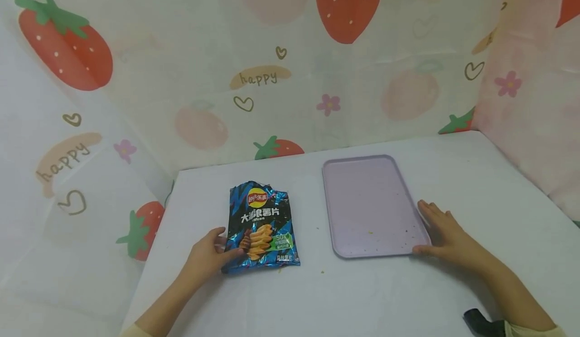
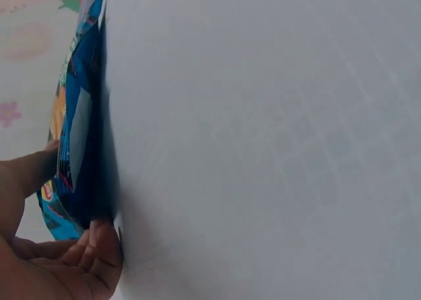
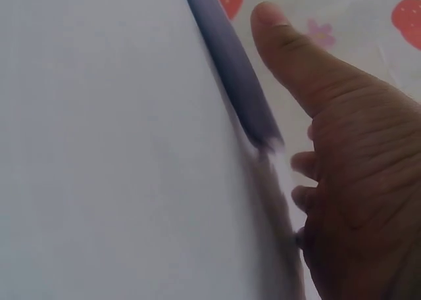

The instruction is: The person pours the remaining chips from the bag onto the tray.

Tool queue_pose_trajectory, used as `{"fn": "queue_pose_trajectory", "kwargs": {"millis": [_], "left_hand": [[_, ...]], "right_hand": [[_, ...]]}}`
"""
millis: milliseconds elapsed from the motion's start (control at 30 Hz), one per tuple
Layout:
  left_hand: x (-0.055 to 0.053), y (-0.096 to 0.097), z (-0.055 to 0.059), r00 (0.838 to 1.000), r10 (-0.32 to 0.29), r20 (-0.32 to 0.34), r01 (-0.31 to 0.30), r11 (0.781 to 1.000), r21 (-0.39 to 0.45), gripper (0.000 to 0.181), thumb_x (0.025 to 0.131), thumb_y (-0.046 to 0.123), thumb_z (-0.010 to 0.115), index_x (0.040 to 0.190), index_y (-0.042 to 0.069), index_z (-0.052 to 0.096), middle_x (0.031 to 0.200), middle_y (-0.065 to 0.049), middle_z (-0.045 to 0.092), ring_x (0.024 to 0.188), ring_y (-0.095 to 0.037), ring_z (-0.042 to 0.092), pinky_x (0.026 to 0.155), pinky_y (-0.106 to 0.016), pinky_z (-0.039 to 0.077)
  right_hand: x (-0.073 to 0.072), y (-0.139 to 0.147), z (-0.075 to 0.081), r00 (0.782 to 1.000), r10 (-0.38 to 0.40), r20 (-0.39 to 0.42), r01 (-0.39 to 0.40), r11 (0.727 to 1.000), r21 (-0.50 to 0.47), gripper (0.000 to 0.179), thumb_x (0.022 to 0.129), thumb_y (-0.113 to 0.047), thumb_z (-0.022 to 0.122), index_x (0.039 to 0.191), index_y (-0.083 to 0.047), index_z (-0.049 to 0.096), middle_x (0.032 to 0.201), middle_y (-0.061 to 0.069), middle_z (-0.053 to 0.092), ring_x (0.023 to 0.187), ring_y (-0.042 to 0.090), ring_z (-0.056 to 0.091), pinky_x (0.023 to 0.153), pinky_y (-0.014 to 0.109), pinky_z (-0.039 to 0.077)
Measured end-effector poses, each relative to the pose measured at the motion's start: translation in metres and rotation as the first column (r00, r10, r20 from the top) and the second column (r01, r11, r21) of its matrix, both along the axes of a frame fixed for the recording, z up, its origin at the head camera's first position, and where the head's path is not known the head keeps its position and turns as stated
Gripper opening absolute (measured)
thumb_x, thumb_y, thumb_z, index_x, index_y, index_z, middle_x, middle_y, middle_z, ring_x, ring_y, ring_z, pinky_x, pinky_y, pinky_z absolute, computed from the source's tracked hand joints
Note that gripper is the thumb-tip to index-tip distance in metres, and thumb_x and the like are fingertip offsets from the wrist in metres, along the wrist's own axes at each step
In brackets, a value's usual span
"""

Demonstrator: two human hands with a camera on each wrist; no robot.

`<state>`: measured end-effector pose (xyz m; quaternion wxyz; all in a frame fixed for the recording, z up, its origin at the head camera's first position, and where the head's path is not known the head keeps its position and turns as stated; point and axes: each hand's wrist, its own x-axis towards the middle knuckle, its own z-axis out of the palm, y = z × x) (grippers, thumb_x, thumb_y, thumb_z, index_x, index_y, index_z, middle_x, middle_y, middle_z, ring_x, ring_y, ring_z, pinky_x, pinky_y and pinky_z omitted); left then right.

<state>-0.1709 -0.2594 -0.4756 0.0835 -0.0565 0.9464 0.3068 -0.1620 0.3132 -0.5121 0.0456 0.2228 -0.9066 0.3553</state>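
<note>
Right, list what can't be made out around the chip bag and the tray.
- Chip bag: the small print is too small in the head view; in the left wrist view it shows edge-on only.
- Left hand: fingers beneath the bag are hidden by it.
- Tray: specks on it too small to identify; blurred in the right wrist view.
- Right hand: whether its fingers touch the tray rim is unclear.

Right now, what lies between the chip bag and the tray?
In the head view, only bare white table separates the chip bag from the tray; a tiny crumb lies nearer the front edge.
</note>
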Motion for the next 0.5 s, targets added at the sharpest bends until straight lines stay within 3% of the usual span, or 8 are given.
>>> {"fn": "queue_pose_trajectory", "kwargs": {"millis": [300,400,500], "left_hand": [[-0.0049,0.0029,-0.0016,0.994,0.081,0.070,-0.088,0.992,0.095,0.090,0.083,0.038,0.086,0.149,-0.006,0.042,0.132,-0.028,0.063,0.122,-0.042,0.060,0.104,-0.058,0.048],[-0.0035,0.0041,-0.0015,0.989,0.116,0.092,-0.128,0.981,0.146,0.083,0.086,0.028,0.084,0.149,-0.008,0.042,0.136,-0.031,0.059,0.129,-0.046,0.055,0.108,-0.060,0.044],[-0.0024,0.0061,-0.0019,0.983,0.150,0.109,-0.170,0.963,0.210,0.073,0.089,0.022,0.080,0.146,-0.008,0.046,0.133,-0.029,0.062,0.126,-0.043,0.058,0.108,-0.059,0.045]], "right_hand": [[0.0013,-0.0019,-0.0016,0.999,-0.005,0.035,0.004,1.000,0.028,0.111,0.078,-0.036,0.088,0.160,0.002,0.023,0.160,0.035,0.026,0.152,0.052,0.014,0.125,0.051,-0.012],[0.0022,-0.0016,-0.0012,0.997,-0.012,0.076,0.009,0.999,0.041,0.113,0.078,-0.043,0.087,0.161,0.001,0.023,0.161,0.034,0.025,0.154,0.048,0.013,0.125,0.050,-0.014],[0.0020,-0.0007,-0.0013,0.995,-0.020,0.093,0.014,0.998,0.064,0.114,0.079,-0.048,0.085,0.161,0.000,0.023,0.162,0.032,0.025,0.154,0.045,0.013,0.125,0.050,-0.014]]}}
